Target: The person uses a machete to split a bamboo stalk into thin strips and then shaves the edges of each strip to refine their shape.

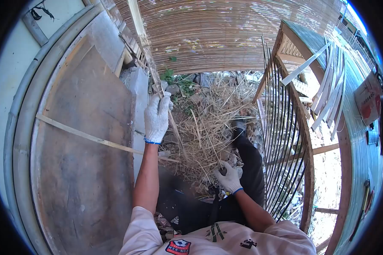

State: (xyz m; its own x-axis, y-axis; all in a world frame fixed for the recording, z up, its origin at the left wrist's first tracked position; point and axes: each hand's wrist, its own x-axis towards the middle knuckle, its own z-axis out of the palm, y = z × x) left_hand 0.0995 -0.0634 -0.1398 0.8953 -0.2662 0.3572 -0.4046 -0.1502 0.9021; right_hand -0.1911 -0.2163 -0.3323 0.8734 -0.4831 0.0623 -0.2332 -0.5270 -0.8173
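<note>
My left hand (pixel 157 119), in a white glove with a blue cuff, is closed around a long bamboo strip (pixel 145 46). The strip runs from the top of the view down past the hand to the straw. My right hand (pixel 228 177), gloved the same way, is near my bent knee at the lower edge of the straw pile (pixel 204 123). Its fingers are curled round something dark that I cannot make out. Another thin strip (pixel 89 137) lies across the brown board at the left, its end close to the straw.
A brown board (pixel 81 170) leans at the left beside a concrete block (pixel 137 93). A slatted bamboo screen (pixel 225 38) stands behind. At the right are a wooden frame with dark rods (pixel 305 127), pale strips (pixel 334 80) and a red and white box (pixel 367 100).
</note>
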